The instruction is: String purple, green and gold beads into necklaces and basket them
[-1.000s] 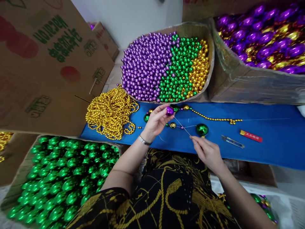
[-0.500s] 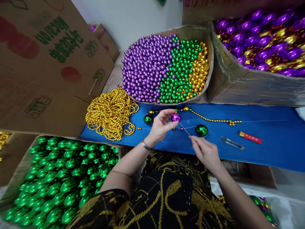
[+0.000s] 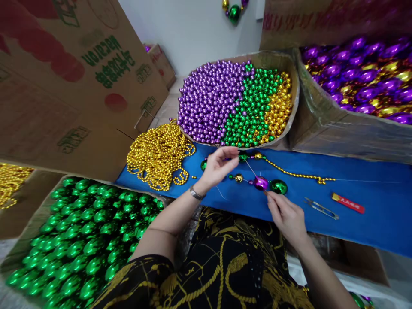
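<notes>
Pinched in the fingertips of my right hand [image 3: 287, 214] is a thin straight needle [image 3: 251, 168], tilted up and to the left. A large shiny purple bead [image 3: 260, 183] sits on the needle just above those fingers. My left hand [image 3: 221, 167] is to the left of the needle, its thumb and fingers apart and holding nothing. On the blue table, a large green bead [image 3: 278, 186] lies right beside the purple one. A small gold bead [image 3: 238, 177] is on the thread between the hands. Behind them lies a beaded strand with a gold chain end [image 3: 289, 173].
Behind the hands is a box of small purple, green and gold beads [image 3: 212, 101]. A heap of gold bead chains [image 3: 157, 156] lies left. Thread snips [image 3: 322, 209] and a red lighter-like object [image 3: 348, 203] lie right. A box of green beads [image 3: 86, 249] stands lower left.
The purple bead has left my left fingers and slid down the needle toward my right hand. My left fingers have opened. The view has shifted a little.
</notes>
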